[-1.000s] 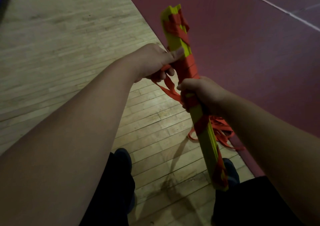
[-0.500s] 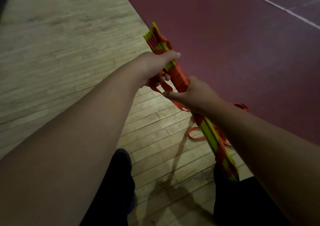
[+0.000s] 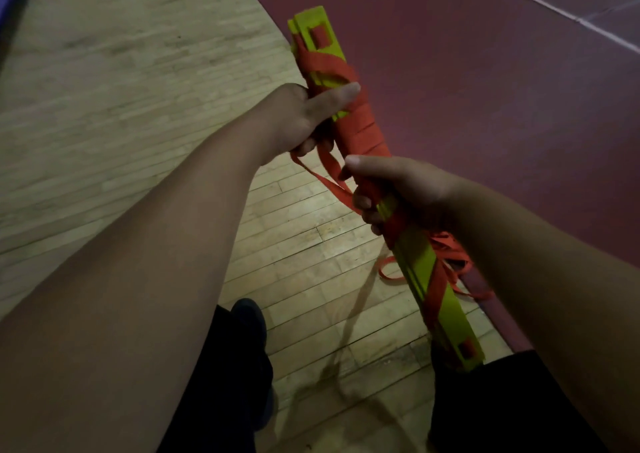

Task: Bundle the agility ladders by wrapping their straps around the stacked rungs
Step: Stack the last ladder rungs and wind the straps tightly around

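With left hand (image 3: 304,120) gripping stacked rungs (image 3: 415,262) mid-frame, right hand (image 3: 398,189) clutching them and the strap (image 3: 360,130) lower right, pull taut, lay turns snug.

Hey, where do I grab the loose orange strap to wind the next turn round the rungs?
Probably pinch the slack loop between your left hand and right hand, near the wrapped band, coming from the underside of the stacked rungs. There it hangs free in a flat run; lower down it tangles behind the bundle.
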The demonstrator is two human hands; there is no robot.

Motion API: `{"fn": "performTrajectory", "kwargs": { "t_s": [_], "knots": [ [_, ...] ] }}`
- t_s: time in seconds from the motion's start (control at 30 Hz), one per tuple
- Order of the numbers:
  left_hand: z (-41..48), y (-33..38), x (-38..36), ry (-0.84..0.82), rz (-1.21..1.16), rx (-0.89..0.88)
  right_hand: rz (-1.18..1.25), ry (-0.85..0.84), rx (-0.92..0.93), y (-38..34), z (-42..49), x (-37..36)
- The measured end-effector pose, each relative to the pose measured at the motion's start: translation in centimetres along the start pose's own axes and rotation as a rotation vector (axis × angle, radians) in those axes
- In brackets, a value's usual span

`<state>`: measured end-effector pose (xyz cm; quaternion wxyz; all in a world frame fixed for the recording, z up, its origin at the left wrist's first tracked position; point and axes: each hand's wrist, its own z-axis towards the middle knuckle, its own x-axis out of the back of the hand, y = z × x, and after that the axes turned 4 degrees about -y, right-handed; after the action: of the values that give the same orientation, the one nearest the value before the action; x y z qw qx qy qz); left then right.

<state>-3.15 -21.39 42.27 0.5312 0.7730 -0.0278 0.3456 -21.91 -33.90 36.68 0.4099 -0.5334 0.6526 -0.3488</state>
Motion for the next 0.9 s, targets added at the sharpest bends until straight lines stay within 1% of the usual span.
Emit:
{"fn": "performTrajectory", "kwargs": {
  "t_s": [0.1,0.2,0.23,0.3,0.4,0.47,0.53,0.63,0.7,0.77,0.9],
  "knots": [
    [-0.1,-0.3,-0.2,-0.040,0.045,0.038,-0.171,0.226,-0.047,0.5,0.6,0.2],
    [0.1,-0.5,-0.8,-0.089,0.050,0.096,-0.288,0.364,-0.055,1.3,1.2,-0.2],
    [0.2,-0.5,-0.9,-0.096,0.031,0.126,-0.340,0.414,-0.045,1.5,1.4,-0.4],
    [0.2,-0.4,-1.1,-0.106,-0.081,0.184,-0.437,0.500,-0.044,1.8,2.0,-0.6],
    [0.5,0.0,-2.0,-0.082,-0.191,0.256,-0.542,0.557,-0.082,2.2,2.8,-0.9],
    [0.8,-0.2,-2.6,-0.035,-0.198,0.302,-0.563,0.539,-0.094,2.6,3.1,-1.0],
    [1.0,-0.6,-2.5,-0.006,-0.225,0.310,-0.537,0.487,-0.076,2.4,2.9,-1.1],
    [1.0,-0.9,-1.6,-0.019,-0.283,0.235,-0.457,0.372,-0.039,1.3,1.8,-0.8],
    [0.9,-0.8,-1.0,-0.060,-0.321,0.158,-0.400,0.302,-0.012,0.4,1.0,-0.4],
    [0.7,-0.6,-0.5,-0.095,-0.362,0.092,-0.307,0.225,0.018,-0.3,0.3,-0.2],
    [0.3,-0.2,0.5,-0.136,-0.379,0.011,-0.003,0.057,0.034,-0.3,-0.2,-0.1]
  ]
}}
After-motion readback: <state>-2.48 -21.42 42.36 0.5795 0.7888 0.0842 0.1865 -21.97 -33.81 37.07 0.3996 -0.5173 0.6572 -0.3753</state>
